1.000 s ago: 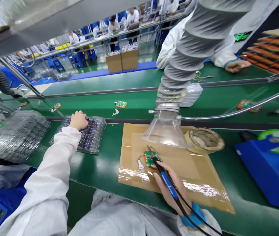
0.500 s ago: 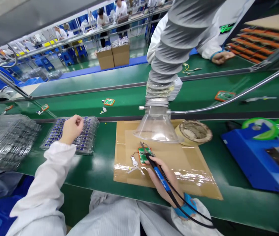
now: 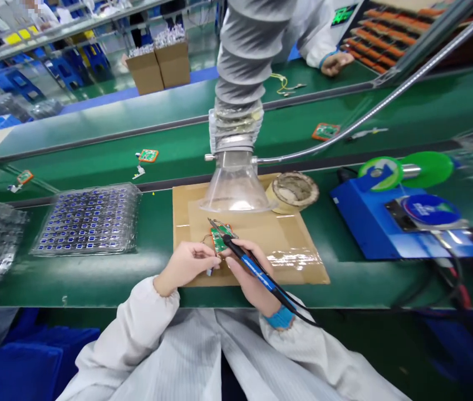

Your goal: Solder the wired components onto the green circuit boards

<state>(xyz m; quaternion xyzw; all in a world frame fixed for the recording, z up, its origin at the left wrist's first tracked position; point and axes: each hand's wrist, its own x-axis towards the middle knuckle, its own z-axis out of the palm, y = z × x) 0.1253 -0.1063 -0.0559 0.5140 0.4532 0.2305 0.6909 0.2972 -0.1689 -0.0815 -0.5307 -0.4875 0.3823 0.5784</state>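
Note:
My right hand is closed round a blue and black soldering iron, its cable running back over the wrist. The iron's tip end lies over a green circuit board with an orange edge. Close to the board's lower left corner, my left hand has thumb and fingers pinched together; what they hold is hidden. A small pale piece shows just below those fingertips. Board and hands are over a brown cardboard sheet on the green bench.
A clear fume hood hangs over the cardboard, beside a round crusted pot. Left stands a clear tray of small blue parts; right, a blue solder-reel stand. Boards, one being an orange-edged board, lie on the strip behind. Opposite is a co-worker's hand.
My left hand has left the parts tray and come right to the circuit board, beside my right hand. The iron is still in my right hand. The view has shifted to the right.

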